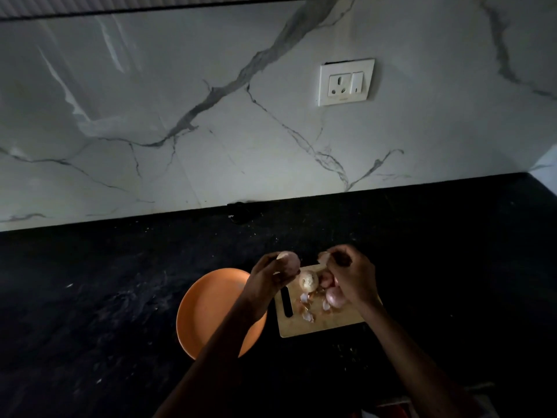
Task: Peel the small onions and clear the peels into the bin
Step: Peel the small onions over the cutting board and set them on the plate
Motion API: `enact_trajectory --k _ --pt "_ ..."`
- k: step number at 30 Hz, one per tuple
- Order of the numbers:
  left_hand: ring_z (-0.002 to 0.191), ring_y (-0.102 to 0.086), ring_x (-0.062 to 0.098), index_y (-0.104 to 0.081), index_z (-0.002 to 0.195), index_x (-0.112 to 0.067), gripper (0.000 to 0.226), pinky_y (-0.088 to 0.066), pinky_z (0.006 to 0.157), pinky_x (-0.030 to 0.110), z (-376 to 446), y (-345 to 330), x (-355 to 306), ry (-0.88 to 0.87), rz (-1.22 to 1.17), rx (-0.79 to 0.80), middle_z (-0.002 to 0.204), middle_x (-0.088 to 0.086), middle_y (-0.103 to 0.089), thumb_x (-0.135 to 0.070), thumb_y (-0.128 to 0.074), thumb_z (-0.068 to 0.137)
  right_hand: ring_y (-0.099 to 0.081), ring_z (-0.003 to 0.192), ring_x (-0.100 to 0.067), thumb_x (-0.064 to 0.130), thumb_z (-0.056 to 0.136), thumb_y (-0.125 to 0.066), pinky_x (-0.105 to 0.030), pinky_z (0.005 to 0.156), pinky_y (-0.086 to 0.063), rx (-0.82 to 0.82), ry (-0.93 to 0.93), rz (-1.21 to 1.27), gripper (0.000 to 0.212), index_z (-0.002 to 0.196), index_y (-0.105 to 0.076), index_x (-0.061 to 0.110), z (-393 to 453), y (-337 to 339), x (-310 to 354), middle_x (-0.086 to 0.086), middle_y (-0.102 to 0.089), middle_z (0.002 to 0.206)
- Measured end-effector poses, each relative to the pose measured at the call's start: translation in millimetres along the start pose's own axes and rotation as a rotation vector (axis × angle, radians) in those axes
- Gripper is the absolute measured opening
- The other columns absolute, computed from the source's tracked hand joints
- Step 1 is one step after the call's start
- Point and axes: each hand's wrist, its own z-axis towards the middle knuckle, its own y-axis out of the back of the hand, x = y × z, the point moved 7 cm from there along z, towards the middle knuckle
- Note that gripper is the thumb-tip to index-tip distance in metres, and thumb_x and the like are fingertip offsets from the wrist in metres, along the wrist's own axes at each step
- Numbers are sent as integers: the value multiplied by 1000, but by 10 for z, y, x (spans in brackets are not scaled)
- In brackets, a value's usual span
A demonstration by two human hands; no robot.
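Note:
My left hand (pixel 266 277) grips a small pinkish onion (pixel 290 260) above the near left corner of a wooden cutting board (pixel 324 322). My right hand (pixel 351 277) pinches a strip of onion peel (pixel 324 257) a little to the right of that onion. On the board lie a pale onion (pixel 308 280), a pink onion (pixel 335 298) partly under my right hand, and several loose peel scraps (pixel 308 316). No bin is in view.
An orange plate (pixel 208 309) sits on the black countertop (pixel 120 297) just left of the board, partly under my left forearm. A marble backsplash with a white socket (pixel 346 82) rises behind. The scene is dim.

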Motion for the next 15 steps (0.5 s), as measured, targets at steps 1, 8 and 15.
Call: enact_trajectory --k 1,8,15 --pt "103 -70 30 -59 125 -5 31 -55 91 36 -9 56 6 8 15 -24 116 16 -71 -20 -56 99 -63 71 13 24 89 -72 -4 56 -44 14 -12 -40 5 93 -69 25 5 11 -54 15 -71 86" --pt "92 -68 12 -62 107 -7 22 -48 82 30 -72 157 108 54 37 -74 102 4 -73 -25 -53 100 -59 69 7 22 94 -68 -3 62 -40 392 121 -395 16 108 -75 20 -145 -386 -363 8 -72 97" --pt "107 -67 20 -60 124 -9 37 -53 88 28 -79 95 139 18 -26 -19 120 9 -70 -26 -59 91 -67 91 1 47 96 -59 -17 67 -55 324 53 -188 29 118 -66 30 -72 -398 -187 14 -71 103"
